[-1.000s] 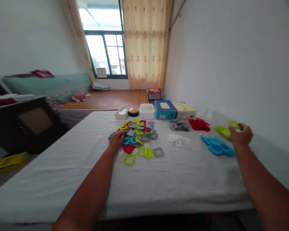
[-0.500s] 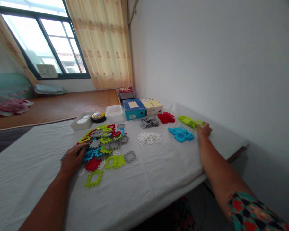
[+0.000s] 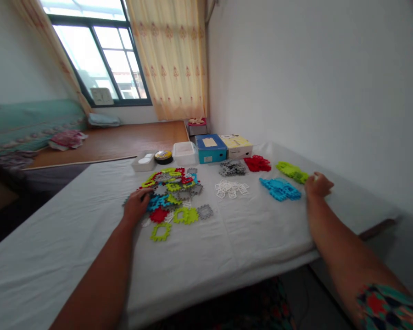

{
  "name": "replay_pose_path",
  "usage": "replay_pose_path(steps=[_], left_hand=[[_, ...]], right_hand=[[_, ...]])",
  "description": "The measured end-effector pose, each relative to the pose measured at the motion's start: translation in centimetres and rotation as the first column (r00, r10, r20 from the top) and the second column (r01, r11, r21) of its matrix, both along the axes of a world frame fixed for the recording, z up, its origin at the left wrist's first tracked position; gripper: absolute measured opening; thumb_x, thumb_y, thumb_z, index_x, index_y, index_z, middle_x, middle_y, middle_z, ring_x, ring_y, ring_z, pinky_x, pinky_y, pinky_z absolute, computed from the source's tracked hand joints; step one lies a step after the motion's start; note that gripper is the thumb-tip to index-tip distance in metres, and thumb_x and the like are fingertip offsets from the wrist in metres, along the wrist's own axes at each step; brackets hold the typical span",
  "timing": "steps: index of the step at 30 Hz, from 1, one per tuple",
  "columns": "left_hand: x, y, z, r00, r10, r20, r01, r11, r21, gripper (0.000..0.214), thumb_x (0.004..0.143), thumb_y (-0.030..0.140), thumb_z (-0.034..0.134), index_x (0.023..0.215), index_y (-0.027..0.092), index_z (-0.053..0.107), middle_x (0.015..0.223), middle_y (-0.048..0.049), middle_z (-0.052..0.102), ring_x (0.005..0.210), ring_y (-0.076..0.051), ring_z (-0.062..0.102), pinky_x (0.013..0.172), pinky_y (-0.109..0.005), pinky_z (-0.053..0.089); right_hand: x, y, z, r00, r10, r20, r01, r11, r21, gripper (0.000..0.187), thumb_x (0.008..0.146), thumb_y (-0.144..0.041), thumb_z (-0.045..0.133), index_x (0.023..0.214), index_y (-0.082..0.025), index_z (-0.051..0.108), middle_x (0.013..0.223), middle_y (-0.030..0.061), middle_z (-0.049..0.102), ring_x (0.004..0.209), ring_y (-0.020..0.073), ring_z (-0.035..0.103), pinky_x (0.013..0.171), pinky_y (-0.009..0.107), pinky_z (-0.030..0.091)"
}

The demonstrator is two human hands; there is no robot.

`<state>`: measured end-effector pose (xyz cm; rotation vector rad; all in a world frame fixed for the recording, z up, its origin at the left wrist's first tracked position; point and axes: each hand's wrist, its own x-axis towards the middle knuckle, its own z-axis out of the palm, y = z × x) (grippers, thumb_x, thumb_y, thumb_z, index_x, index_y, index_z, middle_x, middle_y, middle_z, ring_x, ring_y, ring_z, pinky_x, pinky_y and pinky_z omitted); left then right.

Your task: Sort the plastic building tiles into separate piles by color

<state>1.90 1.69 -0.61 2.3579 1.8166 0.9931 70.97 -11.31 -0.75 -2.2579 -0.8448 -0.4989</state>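
My left hand (image 3: 136,204) rests on the left edge of a mixed pile of gear-shaped plastic pieces (image 3: 172,188), thumb and fingers apart. Blue toothed pieces (image 3: 158,201) and a red one (image 3: 159,215) lie beside it. On the far right, my right hand (image 3: 318,185) is at the end of a lime-green heap of pieces (image 3: 291,172), its fingers loosely bent. No piece shows plainly in it, though its palm side is partly hidden. Close by lies a heap of blue pieces (image 3: 280,189). A single lime-green square ring (image 3: 161,232) lies in front of the mixed pile.
Heaps of white frames (image 3: 231,188), grey pieces (image 3: 232,167) and red pieces (image 3: 257,163) are on the white cloth (image 3: 206,256). Behind stand a blue box (image 3: 211,149), a yellow-and-white box (image 3: 237,145), a clear tub (image 3: 185,153), a round tin (image 3: 163,157) and a white tray (image 3: 143,161).
The view has turned left, so everything appears further right. The lime-green ring at my right fingers now lies together with the green heap. My left hand has stayed at the mixed pile.
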Motion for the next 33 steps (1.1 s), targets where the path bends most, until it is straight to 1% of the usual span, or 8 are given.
replay_pose_path(steps=[4, 8, 10, 13, 15, 16, 22, 33], left_hand=[[0.7, -0.5, 0.2, 0.999, 0.012, 0.036, -0.012, 1.000, 0.009, 0.036, 0.084, 0.028, 0.043, 0.106, 0.022, 0.072, 0.112, -0.0047, 0.072, 0.109, -0.022, 0.063, 0.101, -0.036, 0.046], [1.1, -0.7, 0.1, 0.998, 0.013, 0.061, -0.014, 1.000, 0.014, 0.035, 0.084, 0.024, 0.044, 0.106, 0.021, 0.072, 0.111, -0.0048, 0.073, 0.110, -0.021, 0.062, 0.102, -0.036, 0.044], [1.1, -0.7, 0.0, 0.998, 0.009, 0.069, -0.010, 1.000, 0.012, 0.035, 0.084, 0.023, 0.045, 0.106, 0.021, 0.072, 0.111, -0.0044, 0.073, 0.109, -0.020, 0.062, 0.102, -0.035, 0.044], [1.1, -0.6, -0.3, 0.997, 0.007, 0.082, -0.008, 1.000, 0.018, 0.034, 0.085, 0.022, 0.046, 0.106, 0.022, 0.072, 0.111, -0.0038, 0.073, 0.109, -0.020, 0.062, 0.102, -0.034, 0.044], [1.1, -0.7, -0.3, 0.996, 0.000, 0.088, -0.002, 1.000, 0.022, 0.034, 0.085, 0.022, 0.046, 0.106, 0.023, 0.072, 0.112, -0.0036, 0.073, 0.109, -0.020, 0.062, 0.102, -0.035, 0.044], [1.1, -0.7, -0.3, 0.996, -0.002, 0.089, 0.000, 1.000, 0.023, 0.033, 0.085, 0.022, 0.047, 0.106, 0.023, 0.073, 0.111, -0.0035, 0.073, 0.109, -0.021, 0.062, 0.102, -0.035, 0.044], [1.3, -0.8, -0.3, 0.995, -0.016, 0.101, 0.014, 1.000, 0.028, 0.033, 0.085, 0.020, 0.047, 0.105, 0.023, 0.073, 0.111, -0.0035, 0.073, 0.110, -0.021, 0.062, 0.103, -0.036, 0.043], [1.2, -0.5, -0.3, 0.996, -0.023, 0.089, 0.021, 1.000, 0.020, 0.034, 0.085, 0.022, 0.046, 0.106, 0.022, 0.072, 0.112, -0.0043, 0.072, 0.111, -0.021, 0.061, 0.103, -0.036, 0.043]], right_hand=[[-1.3, 2.1, 0.1, 0.999, 0.005, 0.036, -0.015, 0.962, 0.274, 0.043, 0.091, -0.029, 0.036, 0.126, -0.016, 0.057, 0.122, 0.0249, 0.058, 0.120, 0.0422, 0.042, 0.087, 0.062, 0.039], [-9.0, 4.3, 2.0, 0.843, 0.466, 0.268, -0.527, 0.817, 0.234, 0.041, 0.089, -0.032, 0.040, 0.121, -0.016, 0.060, 0.115, 0.0190, 0.064, 0.110, 0.0328, 0.054, 0.096, 0.053, 0.041], [-15.6, 4.3, 2.8, 0.596, 0.761, 0.257, -0.797, 0.600, 0.074, 0.036, 0.091, -0.034, 0.044, 0.119, -0.018, 0.061, 0.113, 0.0145, 0.066, 0.103, 0.0275, 0.059, 0.095, 0.048, 0.045], [-26.2, 2.8, 3.1, 0.136, 0.985, 0.107, -0.970, 0.154, -0.189, 0.032, 0.092, -0.035, 0.051, 0.119, -0.023, 0.062, 0.119, 0.0100, 0.067, 0.110, 0.0252, 0.059, 0.097, 0.045, 0.046], [-32.0, 1.5, 2.8, -0.038, 0.999, 0.003, -0.948, -0.035, -0.315, 0.036, 0.091, -0.037, 0.056, 0.125, -0.025, 0.060, 0.126, 0.0087, 0.064, 0.115, 0.0256, 0.057, 0.098, 0.046, 0.045], [-34.2, 1.0, 2.5, -0.067, 0.997, -0.030, -0.932, -0.073, -0.354, 0.042, 0.089, -0.039, 0.059, 0.129, -0.025, 0.057, 0.130, 0.0092, 0.062, 0.118, 0.0266, 0.055, 0.097, 0.046, 0.045], [-39.8, 1.5, 2.1, 0.018, 0.996, -0.082, -0.915, -0.017, -0.404, 0.047, 0.085, -0.042, 0.066, 0.127, -0.023, 0.058, 0.130, 0.0111, 0.062, 0.119, 0.0293, 0.052, 0.094, 0.048, 0.045], [-34.9, 1.7, 2.6, -0.004, 0.999, -0.035, -0.986, -0.009, -0.167, 0.056, 0.080, -0.020, 0.062, 0.135, -0.022, 0.052, 0.129, 0.0099, 0.061, 0.116, 0.0256, 0.053, 0.102, 0.046, 0.042]])
